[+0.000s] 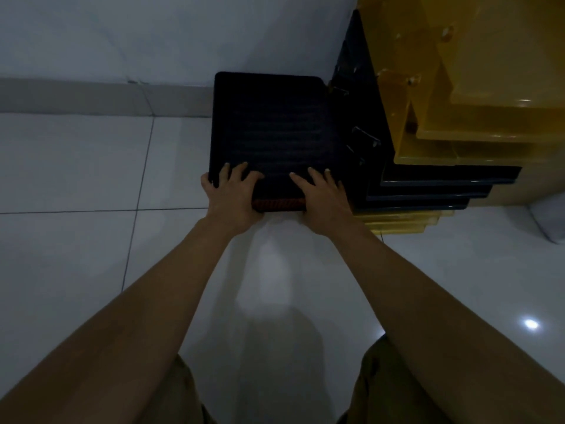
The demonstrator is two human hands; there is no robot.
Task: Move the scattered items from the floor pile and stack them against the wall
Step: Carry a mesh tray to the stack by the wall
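Lying flat near the wall (pixel 153 32), a dark tray (pixel 269 130) sits on top of a low stack; a reddish ribbed edge (pixel 278 205) shows just beneath its near rim. The tray is roughly square, with its slightly longer axis running away from the person toward the wall, and its far edge points at the baseboard (pixel 76 96), close to it though contact cannot be judged.

Both hands rest on the near edge. The left hand (pixel 232 197) holds the near left corner, its fingers spread over the top and its thumb down the side. The right hand (pixel 324 200) lies on the near right part, fingers spread flat on the surface; whether its thumb wraps under is hidden. Each grip is wide and loose, and both are equally near the tray.

The tray extends straight ahead from the hands, so a push along its long axis would likely seat it against the wall.

To the right, touching or just beside it, stands a stepped pile of dark trays (pixel 428 191) topped by yellow trays (pixel 474 123). White floor tiles (pixel 76 166) surround everything.
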